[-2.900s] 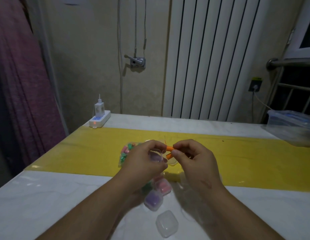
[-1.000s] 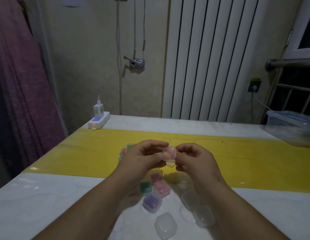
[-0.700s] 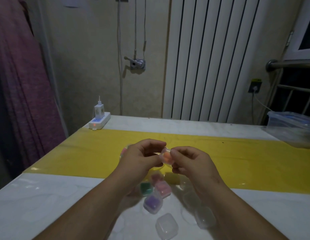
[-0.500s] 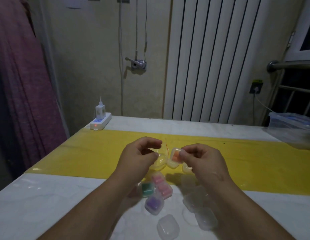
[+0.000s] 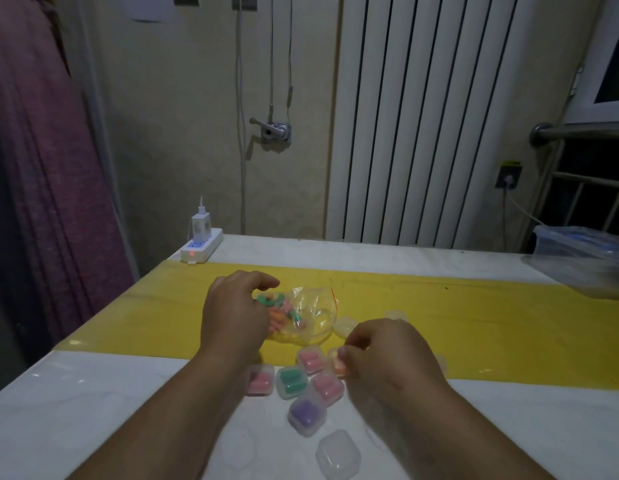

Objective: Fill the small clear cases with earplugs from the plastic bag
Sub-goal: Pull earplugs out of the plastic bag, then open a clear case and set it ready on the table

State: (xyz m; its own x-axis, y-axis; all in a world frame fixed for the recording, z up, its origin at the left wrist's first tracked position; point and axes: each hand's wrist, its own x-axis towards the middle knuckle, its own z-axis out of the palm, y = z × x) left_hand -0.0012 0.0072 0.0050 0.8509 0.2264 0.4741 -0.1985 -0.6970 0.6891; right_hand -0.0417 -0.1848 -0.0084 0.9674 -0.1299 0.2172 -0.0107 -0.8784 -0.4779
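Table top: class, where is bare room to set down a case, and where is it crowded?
Free: white table top left of the left hand; yellow strip between the right hand and the plastic container. Crowded: plastic bag and filled cases between the hands.

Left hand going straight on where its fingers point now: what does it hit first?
The plastic bag: the left hand aims its curled fingers at its near side, with loose earplugs just inside. Whether the fingertips already touch it is unclear.

One head-worn view looks forward and down across the table [image 5: 93,393] toward the radiator [image 5: 422,116], with the left hand [image 5: 232,317] and right hand [image 5: 387,355] close at lower centre.
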